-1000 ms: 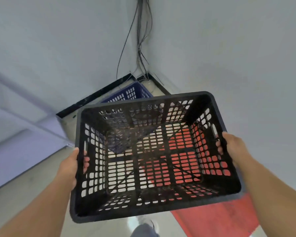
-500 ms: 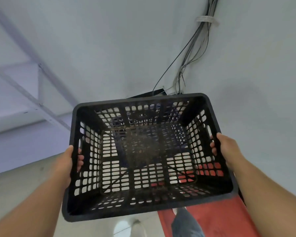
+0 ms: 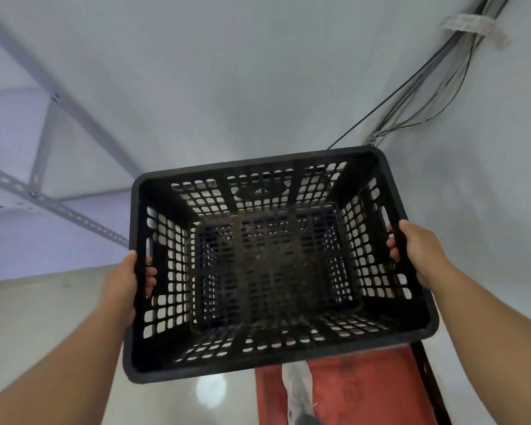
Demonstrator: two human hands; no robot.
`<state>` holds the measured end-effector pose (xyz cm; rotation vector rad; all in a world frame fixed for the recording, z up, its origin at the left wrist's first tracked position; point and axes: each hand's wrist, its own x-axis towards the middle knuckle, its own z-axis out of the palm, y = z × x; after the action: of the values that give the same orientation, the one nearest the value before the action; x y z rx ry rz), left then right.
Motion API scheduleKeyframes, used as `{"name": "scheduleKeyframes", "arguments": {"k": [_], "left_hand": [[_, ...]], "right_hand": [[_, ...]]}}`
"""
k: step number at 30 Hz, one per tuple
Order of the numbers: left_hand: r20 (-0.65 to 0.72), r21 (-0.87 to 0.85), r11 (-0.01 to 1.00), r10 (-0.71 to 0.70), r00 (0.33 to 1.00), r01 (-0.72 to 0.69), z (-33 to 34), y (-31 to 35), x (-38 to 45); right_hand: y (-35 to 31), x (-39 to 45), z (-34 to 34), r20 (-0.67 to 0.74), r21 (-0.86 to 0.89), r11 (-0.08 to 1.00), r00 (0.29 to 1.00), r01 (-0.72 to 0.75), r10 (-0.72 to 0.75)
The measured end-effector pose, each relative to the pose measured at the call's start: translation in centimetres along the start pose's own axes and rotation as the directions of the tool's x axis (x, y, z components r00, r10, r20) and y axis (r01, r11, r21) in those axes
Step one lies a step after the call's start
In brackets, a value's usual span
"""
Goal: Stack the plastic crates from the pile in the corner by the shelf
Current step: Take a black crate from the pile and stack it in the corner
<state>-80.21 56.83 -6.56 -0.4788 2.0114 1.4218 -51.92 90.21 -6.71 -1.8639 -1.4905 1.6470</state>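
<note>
The black crate (image 3: 273, 262) hung open-side up between the person's arms, in front of the wall and beside the grey shelf frame (image 3: 59, 207). The left hand (image 3: 121, 286) and right hand (image 3: 417, 250) each curled fingers through a side handle slot. Lowering it squarely, with both rims level, would likely seat it best on the stack, which was hidden below.

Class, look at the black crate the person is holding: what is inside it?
Nothing sits inside the black crate held by the left hand and right hand; only dusty specks on its slotted floor. What lies beneath shows too dimly to identify.
</note>
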Motion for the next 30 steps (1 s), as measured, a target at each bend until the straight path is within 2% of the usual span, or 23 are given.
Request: {"name": "scheduleKeyframes", "arguments": {"k": [9, 17, 22, 30], "left_hand": [[-0.022, 0.06, 0.998, -0.012, 1.0, 0.013, 3.2, 0.3, 3.6], [0.004, 0.125, 0.992, -0.034, 0.999, 0.034, 2.3, 0.0, 3.6], [0.018, 0.153, 0.988, -0.016, 1.0, 0.013, 1.8, -0.3, 3.6], [0.012, 0.064, 0.997, -0.046, 0.999, 0.045, 2.4, -0.5, 2.9]], "right_hand": [[-1.4, 5.3, 1.2, 0.062, -0.068, 0.997, 0.998, -0.023, 0.028], [-0.6, 4.2, 0.3, 0.09, -0.076, 0.993, 0.992, -0.086, 0.092], [0.5, 3.5, 0.0, 0.08, -0.069, 0.995, 0.994, -0.075, 0.081], [0.2, 3.6, 0.2, 0.013, -0.074, 0.997, 1.0, -0.016, 0.017]]}}
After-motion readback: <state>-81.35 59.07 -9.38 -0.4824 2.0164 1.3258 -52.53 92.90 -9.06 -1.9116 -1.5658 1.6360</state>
